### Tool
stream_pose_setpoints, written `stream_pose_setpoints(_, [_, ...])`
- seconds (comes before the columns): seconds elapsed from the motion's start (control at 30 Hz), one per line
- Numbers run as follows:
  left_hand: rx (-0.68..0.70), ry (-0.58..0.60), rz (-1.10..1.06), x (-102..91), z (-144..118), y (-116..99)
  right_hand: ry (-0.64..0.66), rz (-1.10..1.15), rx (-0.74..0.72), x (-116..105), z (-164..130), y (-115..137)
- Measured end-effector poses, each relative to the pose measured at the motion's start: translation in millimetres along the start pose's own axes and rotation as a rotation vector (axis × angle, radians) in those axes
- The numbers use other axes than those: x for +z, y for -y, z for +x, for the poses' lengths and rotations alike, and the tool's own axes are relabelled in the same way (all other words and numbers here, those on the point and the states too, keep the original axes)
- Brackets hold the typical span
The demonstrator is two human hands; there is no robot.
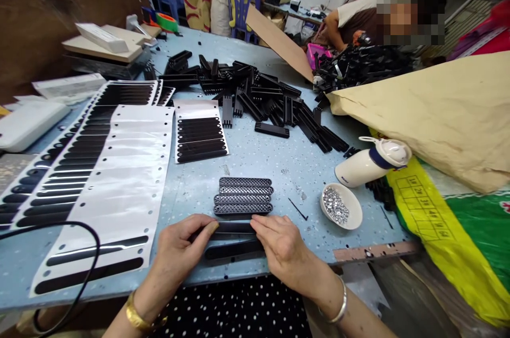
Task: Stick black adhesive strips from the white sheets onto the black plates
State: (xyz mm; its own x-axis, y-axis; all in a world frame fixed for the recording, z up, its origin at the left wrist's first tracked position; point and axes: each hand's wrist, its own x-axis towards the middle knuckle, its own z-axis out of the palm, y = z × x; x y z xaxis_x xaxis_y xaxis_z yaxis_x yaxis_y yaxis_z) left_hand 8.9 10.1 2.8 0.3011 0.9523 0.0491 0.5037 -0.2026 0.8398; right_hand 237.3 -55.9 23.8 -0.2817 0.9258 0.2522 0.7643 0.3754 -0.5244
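Observation:
At the table's near edge a black strip (236,228) with rounded ends lies crosswise between my hands. My left hand (181,245) pinches its left end between thumb and fingers. On its right end press the fingertips of my right hand (281,245), held close together. Just nearer to me, a second black strip (231,250) lies on the table, its right end partly beneath my right hand. Beyond my hands, several black pieces with a lattice surface (243,198) lie side by side in a stack of rows.
Left lie white backing sheets (131,162) with black stickers, a smaller sticker sheet (199,138) and a black cable (95,242). Black parts (255,93) are heaped behind. Right stand a bowl (356,205) of small metal pieces and a bottle (362,167). Another person (358,14) sits across.

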Motion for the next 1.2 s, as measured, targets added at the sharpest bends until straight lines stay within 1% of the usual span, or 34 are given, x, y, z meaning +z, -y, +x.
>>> stream_pose_setpoints(0.1, [0.000, 0.003, 0.002, 0.5, 0, 2, -0.079, 0.050, 0.014, 3, -4, -4])
stream_pose_setpoints(0.2, [0.009, 0.018, 0.013, 0.6, 0, 2, -0.250, 0.138, 0.071, 3, -12, -12])
stream_pose_setpoints(0.27, [0.028, 0.020, 0.026, 0.8, 1, 3, -0.351, 0.199, 0.160, 2, -19, -18])
stream_pose_setpoints(0.37, [0.054, -0.002, 0.053, 1.1, 2, 5, -0.409, 0.297, 0.325, 2, -26, -24])
stream_pose_setpoints(0.43, [0.048, -0.040, 0.068, 1.5, 1, 6, -0.389, 0.365, 0.402, 5, -27, -25])
stream_pose_setpoints(0.5, [0.056, -0.063, 0.081, 2.5, 1, 5, -0.353, 0.404, 0.438, 10, -24, -24])
stream_pose_setpoints(0.6, [0.139, -0.035, 0.111, 5.3, 1, 2, -0.314, 0.392, 0.456, 17, -16, -23])
stream_pose_setpoints(0.7, [0.195, -0.005, 0.180, 9.7, 2, 0, -0.313, 0.342, 0.462, 23, -9, -22])
stream_pose_setpoints(0.83, [0.193, 0.020, 0.215, 13.6, 3, 2, -0.324, 0.292, 0.394, 29, -5, -22])
stream_pose_setpoints(0.93, [0.195, 0.026, 0.203, 11.7, 2, 4, -0.322, 0.278, 0.359, 25, -6, -18])
stream_pose_setpoints(1.07, [0.262, 0.022, 0.221, 5.1, -4, 4, -0.250, 0.279, 0.311, 17, -13, -6])
stream_pose_setpoints(1.13, [0.319, -0.013, 0.253, 1.7, -10, 5, -0.206, 0.259, 0.270, 17, -18, 0])
stream_pose_setpoints(1.2, [0.383, -0.087, 0.273, -3.5, -17, 8, -0.226, 0.223, 0.240, 19, -22, 2])
